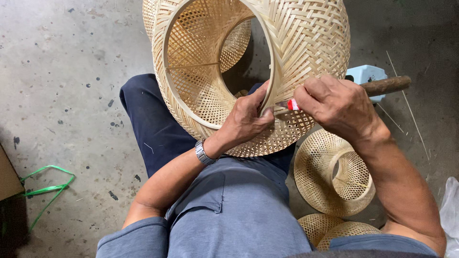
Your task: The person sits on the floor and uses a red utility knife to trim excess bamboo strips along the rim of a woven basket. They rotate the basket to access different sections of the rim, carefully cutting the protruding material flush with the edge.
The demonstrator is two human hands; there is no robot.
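Left floor [71,71] open; woven baskets [334,174] crowd right.

You are wearing the single camera on your head; it is looking almost straight down, close over your lap, taking in your forearms, the woven basket [248,71] and the concrete floor [67,71] around you.

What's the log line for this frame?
left hand: gripping basket rim | right hand: holding red-tipped tool at rim | basket: on lap
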